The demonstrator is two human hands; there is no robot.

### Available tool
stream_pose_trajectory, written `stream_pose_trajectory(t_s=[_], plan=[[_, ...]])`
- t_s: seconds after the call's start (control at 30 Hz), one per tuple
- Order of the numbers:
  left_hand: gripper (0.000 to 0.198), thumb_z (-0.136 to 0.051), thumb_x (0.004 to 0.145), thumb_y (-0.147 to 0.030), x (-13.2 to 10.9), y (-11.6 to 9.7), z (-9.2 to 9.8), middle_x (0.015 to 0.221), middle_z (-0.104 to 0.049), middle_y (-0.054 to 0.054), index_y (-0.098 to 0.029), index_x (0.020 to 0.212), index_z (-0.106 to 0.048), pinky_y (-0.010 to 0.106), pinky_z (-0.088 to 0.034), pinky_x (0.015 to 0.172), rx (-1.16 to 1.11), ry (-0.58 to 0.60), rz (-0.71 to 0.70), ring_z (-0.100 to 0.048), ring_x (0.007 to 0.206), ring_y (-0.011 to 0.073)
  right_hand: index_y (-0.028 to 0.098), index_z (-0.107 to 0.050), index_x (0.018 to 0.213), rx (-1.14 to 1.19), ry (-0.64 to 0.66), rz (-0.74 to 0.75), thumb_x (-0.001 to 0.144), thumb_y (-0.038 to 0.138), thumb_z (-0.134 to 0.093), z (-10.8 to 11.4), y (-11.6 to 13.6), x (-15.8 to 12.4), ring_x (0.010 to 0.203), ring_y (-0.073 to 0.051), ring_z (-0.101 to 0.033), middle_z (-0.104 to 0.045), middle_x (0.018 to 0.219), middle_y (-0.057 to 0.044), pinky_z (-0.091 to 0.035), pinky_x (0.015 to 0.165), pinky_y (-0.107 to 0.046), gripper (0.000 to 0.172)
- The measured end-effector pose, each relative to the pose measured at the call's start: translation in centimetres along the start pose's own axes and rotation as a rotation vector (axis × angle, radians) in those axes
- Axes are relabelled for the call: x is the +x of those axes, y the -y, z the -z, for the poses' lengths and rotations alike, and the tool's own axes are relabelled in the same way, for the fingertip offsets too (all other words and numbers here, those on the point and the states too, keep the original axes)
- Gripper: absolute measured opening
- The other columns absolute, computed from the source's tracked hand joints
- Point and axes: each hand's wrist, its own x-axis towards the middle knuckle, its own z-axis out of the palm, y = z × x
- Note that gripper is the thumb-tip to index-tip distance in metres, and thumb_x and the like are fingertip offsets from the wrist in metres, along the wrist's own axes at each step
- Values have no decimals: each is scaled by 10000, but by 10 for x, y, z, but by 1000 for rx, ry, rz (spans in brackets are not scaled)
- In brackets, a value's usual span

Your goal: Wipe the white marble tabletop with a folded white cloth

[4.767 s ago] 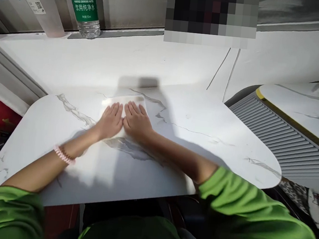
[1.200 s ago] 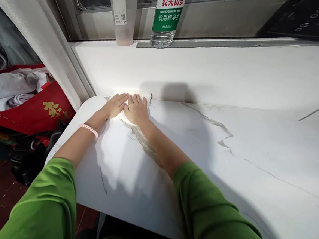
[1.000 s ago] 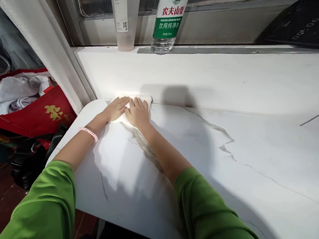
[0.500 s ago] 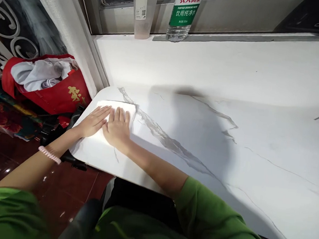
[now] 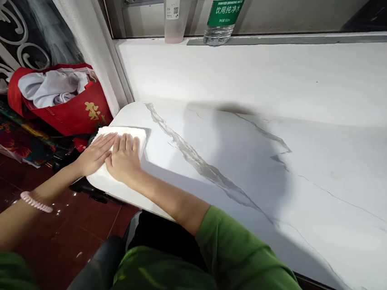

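A folded white cloth (image 5: 140, 138) lies on the left end of the white, grey-veined tabletop (image 5: 253, 169). My left hand (image 5: 96, 154) rests flat on the cloth's left side, fingers stretched out. Beside it, my right hand (image 5: 124, 158) presses flat on the middle of the cloth, its fingers pointing away from me. The hands touch or nearly touch at the thumbs. Their palms cover much of the cloth's near part.
On the ledge behind the table stand a water bottle (image 5: 224, 18) and a clear plastic container (image 5: 177, 11). A red bag (image 5: 69, 115) holding pale fabric sits left of the table, beside a white curtain (image 5: 78, 20). Dark red tiles (image 5: 64, 237) cover the floor.
Both hands have slid left and slightly toward me with the cloth under them, up to the table's left edge. They stay flat on it.
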Motion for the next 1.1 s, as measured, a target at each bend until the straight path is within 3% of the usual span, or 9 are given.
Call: stream_pose_trajectory(t_s=[0.13,0.4,0.57,0.73,0.87,0.97,1.1], plan=[[573,-236,974,-320,49,16,-9,1579,-294,56,-174,1526,-285,458,-178,1214,-2,20,-13,-252,1466,218,-109,-338,1439,-48,-61,-32,938,320,-344,-3,-33,30,1417,-411,-279,-353,1488,-321,-138,1161,-578,659],[582,-234,968,-298,182,50,-30,1593,-260,87,-108,1515,-293,397,-103,1219,20,67,-51,-203,1479,188,-87,-375,1421,-72,-139,-137,929,264,-339,-2,-121,104,1410,-369,-301,-376,1488,-297,-151,1147,-583,605],[571,-247,971,-253,230,54,-32,1605,-222,83,-112,1524,-267,386,-88,1217,22,102,-58,-167,1486,175,-83,-356,1429,-80,-144,-193,935,252,-321,-1,-156,133,1421,-353,-284,-366,1500,-283,-144,1154,-571,598],[558,-247,982,-254,236,53,-35,1604,-225,96,-122,1524,-265,391,-81,1215,28,77,-49,-164,1487,181,-59,-324,1459,-96,-118,-206,945,251,-315,0,-161,135,1439,-332,-258,-337,1526,-257,-114,1171,-548,600],[560,-249,979,-256,226,43,-35,1602,-217,121,-96,1515,-267,407,-86,1213,35,74,-63,-160,1487,189,-38,-322,1469,-109,-108,-218,955,250,-306,4,-154,118,1444,-331,-252,-319,1539,-247,-101,1172,-568,590],[564,-247,977,-261,211,23,-35,1596,-223,141,-72,1507,-271,426,-101,1212,29,68,-99,-165,1487,201,-39,-318,1473,-127,-107,-231,952,247,-319,9,-147,93,1445,-335,-255,-318,1539,-247,-110,1174,-569,594],[557,-243,981,-268,173,-22,-37,1585,-255,154,-73,1500,-285,448,-129,1208,29,11,-106,-193,1481,217,-57,-340,1458,-183,-133,-157,955,252,-318,18,-137,41,1428,-364,-286,-350,1514,-271,-148,1162,-586,591]])
